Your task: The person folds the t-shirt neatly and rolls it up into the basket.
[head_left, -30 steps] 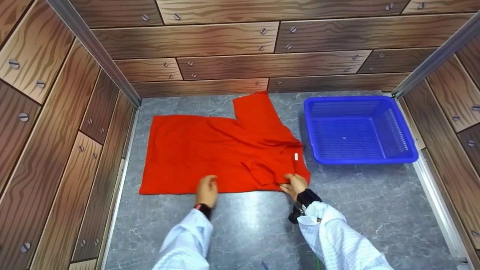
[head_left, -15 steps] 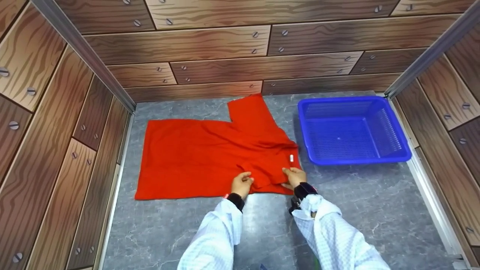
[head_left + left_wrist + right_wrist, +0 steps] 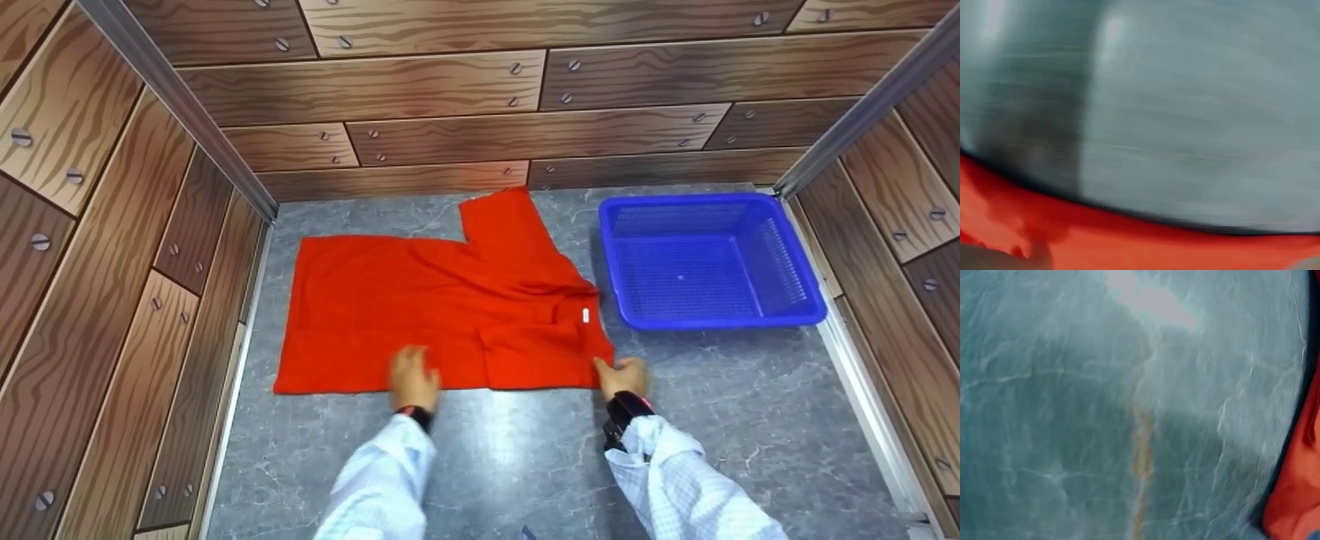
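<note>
A red short-sleeved shirt (image 3: 375, 307) lies spread sideways on the grey surface in the head view. Its far sleeve sticks out towards the back wall. The near sleeve (image 3: 532, 356) is folded in over the body, along the near edge. My left hand (image 3: 414, 379), blurred, is over the middle of that edge with fingers extended. At the shirt's near right corner, by the collar, my right hand (image 3: 624, 376) has its thumb on the cloth and its fingers apart from it. Red cloth (image 3: 1145, 244) fills the bottom of the left wrist view; more cloth (image 3: 1297, 489) shows in the right wrist view.
To the right stands a blue plastic basket (image 3: 720, 322) with perforated sides. Wood-patterned walls (image 3: 450, 82) enclose the back and both sides. Grey marbled surface (image 3: 510, 465) shows between the forearms.
The folded near sleeve now lies flatter, level with the near edge. Since half a second ago my left hand has moved left and my right hand right, away from the sleeve.
</note>
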Demonstrator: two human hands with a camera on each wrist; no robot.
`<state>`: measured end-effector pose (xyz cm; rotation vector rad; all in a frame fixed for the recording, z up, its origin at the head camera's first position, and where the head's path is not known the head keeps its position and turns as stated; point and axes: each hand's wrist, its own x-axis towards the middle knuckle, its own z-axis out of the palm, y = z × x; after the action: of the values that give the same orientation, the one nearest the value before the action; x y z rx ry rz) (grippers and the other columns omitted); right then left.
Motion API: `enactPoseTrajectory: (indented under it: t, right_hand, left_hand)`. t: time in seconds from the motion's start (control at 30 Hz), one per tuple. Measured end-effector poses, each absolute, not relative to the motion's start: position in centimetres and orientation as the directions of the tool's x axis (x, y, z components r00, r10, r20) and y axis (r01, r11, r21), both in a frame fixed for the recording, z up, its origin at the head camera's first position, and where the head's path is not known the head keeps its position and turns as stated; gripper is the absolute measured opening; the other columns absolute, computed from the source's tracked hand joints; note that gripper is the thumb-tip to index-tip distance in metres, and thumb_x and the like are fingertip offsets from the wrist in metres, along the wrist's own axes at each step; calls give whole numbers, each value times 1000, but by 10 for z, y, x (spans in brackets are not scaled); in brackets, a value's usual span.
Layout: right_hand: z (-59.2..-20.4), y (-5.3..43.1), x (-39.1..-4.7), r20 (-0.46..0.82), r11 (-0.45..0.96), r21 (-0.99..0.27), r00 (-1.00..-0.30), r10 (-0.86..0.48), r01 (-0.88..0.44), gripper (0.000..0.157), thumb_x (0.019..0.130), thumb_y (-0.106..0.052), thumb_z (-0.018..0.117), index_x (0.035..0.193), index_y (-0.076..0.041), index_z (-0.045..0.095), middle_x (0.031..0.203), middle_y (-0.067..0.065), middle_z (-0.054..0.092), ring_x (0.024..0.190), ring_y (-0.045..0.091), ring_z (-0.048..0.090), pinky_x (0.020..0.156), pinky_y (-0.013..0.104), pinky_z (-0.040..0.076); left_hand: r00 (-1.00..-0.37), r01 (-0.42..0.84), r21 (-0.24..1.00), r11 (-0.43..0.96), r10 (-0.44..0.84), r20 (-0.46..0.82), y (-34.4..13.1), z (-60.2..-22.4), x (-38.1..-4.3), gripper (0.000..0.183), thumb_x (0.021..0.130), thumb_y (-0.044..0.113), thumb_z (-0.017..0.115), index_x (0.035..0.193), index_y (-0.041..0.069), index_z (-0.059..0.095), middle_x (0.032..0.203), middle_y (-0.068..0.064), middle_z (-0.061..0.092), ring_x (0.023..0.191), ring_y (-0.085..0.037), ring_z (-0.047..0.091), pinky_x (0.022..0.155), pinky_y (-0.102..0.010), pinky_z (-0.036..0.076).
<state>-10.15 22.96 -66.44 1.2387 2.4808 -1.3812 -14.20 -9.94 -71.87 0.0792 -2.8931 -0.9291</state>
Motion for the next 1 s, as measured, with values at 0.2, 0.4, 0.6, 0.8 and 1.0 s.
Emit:
enactPoseTrajectory:
  t: [0.2, 0.4, 0.6, 0.8, 1.0]
  right_hand:
    - [-663, 237, -105, -539, 136, -714, -663, 520, 686, 61, 86, -20, 67, 128, 18, 45, 115, 32, 57, 87, 34, 67, 73, 30, 58]
    - [-667, 242, -104, -550, 216, -706, -714, 433, 675, 37, 87, -12, 63, 109, 16, 56, 79, 15, 66, 59, 11, 59, 53, 18, 49]
    - [-670, 266, -97, -521, 236, -716, -727, 446, 658, 43, 90, -11, 62, 122, 16, 55, 82, 17, 69, 57, 7, 61, 52, 15, 47]
    - [-672, 282, -82, -475, 315, -726, -777, 412, 611, 36, 89, -10, 62, 113, 16, 55, 98, 29, 66, 60, 8, 63, 54, 16, 50]
    - [-675, 284, -57, -489, 361, -718, -800, 348, 595, 28, 89, -5, 60, 108, 15, 53, 86, 21, 67, 62, 10, 62, 56, 19, 49]
  left_hand:
    - [-978, -167, 453, 876, -88, -192, -163, -714, -131, 72, 91, 37, 63, 149, 3, 37, 159, -26, 23, 146, -53, 15, 120, -58, 14]
    - [-972, -176, 424, 889, -89, -217, -163, -715, -118, 75, 93, 41, 61, 152, 5, 33, 161, -23, 19, 147, -51, 14, 121, -57, 14]
    - [-974, -177, 427, 887, -97, -205, -157, -719, -100, 76, 91, 42, 63, 151, 5, 34, 160, -24, 21, 146, -52, 17, 121, -57, 15]
    - [-984, -123, 462, 878, -46, -173, -156, -713, -83, 73, 87, 37, 68, 147, 3, 42, 158, -26, 26, 142, -59, 19, 119, -61, 17]
    - [-985, -103, 476, 874, -21, -174, -163, -709, -67, 72, 87, 35, 69, 147, 4, 43, 158, -25, 26, 143, -58, 17, 118, -61, 17]
